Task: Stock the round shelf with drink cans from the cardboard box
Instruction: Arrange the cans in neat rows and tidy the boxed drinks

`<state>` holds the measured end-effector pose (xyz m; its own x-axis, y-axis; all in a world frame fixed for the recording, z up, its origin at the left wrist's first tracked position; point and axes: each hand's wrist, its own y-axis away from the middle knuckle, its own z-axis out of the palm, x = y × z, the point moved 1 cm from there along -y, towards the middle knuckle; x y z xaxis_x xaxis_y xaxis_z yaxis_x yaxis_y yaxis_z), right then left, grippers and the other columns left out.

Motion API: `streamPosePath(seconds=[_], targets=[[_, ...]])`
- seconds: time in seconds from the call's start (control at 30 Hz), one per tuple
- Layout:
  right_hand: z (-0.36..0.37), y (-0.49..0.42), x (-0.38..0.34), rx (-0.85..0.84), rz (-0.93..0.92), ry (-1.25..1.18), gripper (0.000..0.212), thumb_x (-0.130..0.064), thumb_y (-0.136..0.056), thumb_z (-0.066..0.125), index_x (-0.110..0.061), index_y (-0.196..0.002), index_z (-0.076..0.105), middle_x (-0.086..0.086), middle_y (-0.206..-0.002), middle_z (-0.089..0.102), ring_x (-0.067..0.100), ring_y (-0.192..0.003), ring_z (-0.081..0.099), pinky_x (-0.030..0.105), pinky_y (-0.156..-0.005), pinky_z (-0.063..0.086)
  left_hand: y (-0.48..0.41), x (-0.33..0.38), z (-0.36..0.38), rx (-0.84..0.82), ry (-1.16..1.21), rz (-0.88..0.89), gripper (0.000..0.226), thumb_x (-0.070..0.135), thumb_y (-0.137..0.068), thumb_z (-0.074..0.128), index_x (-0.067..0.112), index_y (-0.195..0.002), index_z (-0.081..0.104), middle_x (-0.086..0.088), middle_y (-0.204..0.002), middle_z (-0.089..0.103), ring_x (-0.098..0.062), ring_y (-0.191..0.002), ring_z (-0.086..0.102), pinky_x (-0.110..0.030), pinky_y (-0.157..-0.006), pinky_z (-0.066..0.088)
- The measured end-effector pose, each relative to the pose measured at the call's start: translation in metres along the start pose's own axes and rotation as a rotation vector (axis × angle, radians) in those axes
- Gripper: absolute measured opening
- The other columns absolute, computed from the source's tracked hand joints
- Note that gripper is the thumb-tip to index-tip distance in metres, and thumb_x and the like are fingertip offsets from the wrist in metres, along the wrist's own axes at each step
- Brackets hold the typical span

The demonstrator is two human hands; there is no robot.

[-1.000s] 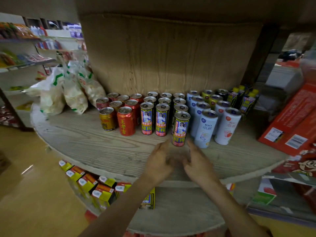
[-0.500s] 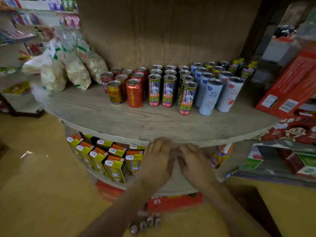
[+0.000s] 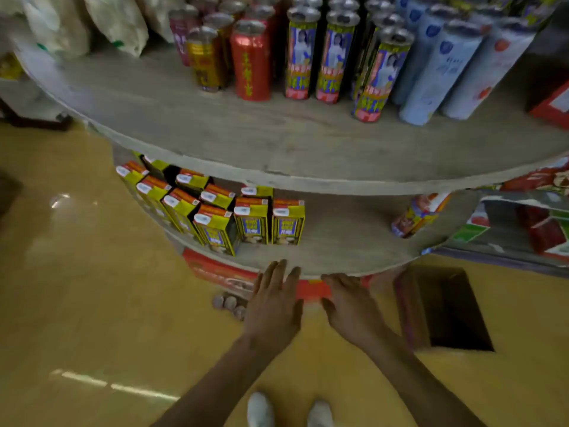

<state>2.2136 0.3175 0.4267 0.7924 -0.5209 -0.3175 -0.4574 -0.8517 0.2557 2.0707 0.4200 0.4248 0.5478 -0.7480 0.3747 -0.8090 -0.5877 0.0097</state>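
The round wooden shelf (image 3: 277, 143) carries rows of cans: red and gold ones (image 3: 251, 60), tall yellow-and-blue ones (image 3: 377, 75) and pale blue ones (image 3: 437, 69). Under the lower tier sits a red cardboard box (image 3: 215, 269), with several can tops (image 3: 229, 303) showing just left of my hands. My left hand (image 3: 274, 303) and my right hand (image 3: 351, 303) are low in front of the lower tier's edge, fingers spread, holding nothing.
Yellow drink cartons (image 3: 215, 220) stand on the lower tier (image 3: 338, 241), with one can (image 3: 415, 215) lying tilted at its right. An open dark box (image 3: 446, 309) sits on the yellow floor to the right. White bags (image 3: 117, 23) are at the upper left.
My view has tipped downward and both hands have dropped from the upper shelf's front to below the lower tier's edge, still empty. The yellow can placed in front stays on the shelf.
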Motion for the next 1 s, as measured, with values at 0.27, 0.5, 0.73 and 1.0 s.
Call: streamPosePath(seconds=[0.27,0.5,0.73,1.0], targets=[[0.132,-0.028,0.049,-0.167,0.038,-0.071,0.058,-0.036,-0.102,0.049,-0.020,-0.154,0.029,0.000,-0.153,0.042,0.023,-0.140,0.038,0.036,-0.110,0.039,0.023,-0.036,0.125,-0.078,0.109,-0.166,0.073,0.036,-0.095,0.057,0.022,-0.159,0.024,-0.003,-0.160,0.031,-0.028,-0.144,0.030,-0.041,-0.109,0.037],[0.279,-0.062,0.116,-0.231,0.088,-0.161,0.060,-0.034,-0.101,0.054,-0.018,-0.155,0.030,0.003,-0.154,0.040,0.024,-0.141,0.037,0.036,-0.110,0.040,0.025,-0.081,0.288,-0.207,0.122,-0.272,0.071,0.038,-0.099,0.054,0.020,-0.159,0.021,-0.009,-0.163,0.027,-0.031,-0.146,0.032,-0.042,-0.111,0.040],[0.419,-0.106,0.178,-0.236,0.101,-0.187,0.062,-0.033,-0.101,0.055,-0.016,-0.155,0.028,0.003,-0.157,0.035,0.022,-0.144,0.035,0.035,-0.109,0.040,0.005,-0.129,0.431,-0.197,0.195,-0.314,0.071,0.036,-0.095,0.062,0.017,-0.155,0.029,-0.010,-0.156,0.037,-0.032,-0.138,0.042,-0.047,-0.105,0.046],[0.545,-0.180,0.224,-0.263,0.101,-0.183,0.068,-0.036,-0.102,0.053,-0.015,-0.158,0.021,0.005,-0.160,0.029,0.024,-0.147,0.030,0.039,-0.111,0.039,-0.007,-0.178,0.533,-0.205,0.162,-0.242,0.082,0.039,-0.094,0.061,0.021,-0.160,0.015,-0.009,-0.163,0.021,-0.031,-0.144,0.032,-0.045,-0.107,0.044]])
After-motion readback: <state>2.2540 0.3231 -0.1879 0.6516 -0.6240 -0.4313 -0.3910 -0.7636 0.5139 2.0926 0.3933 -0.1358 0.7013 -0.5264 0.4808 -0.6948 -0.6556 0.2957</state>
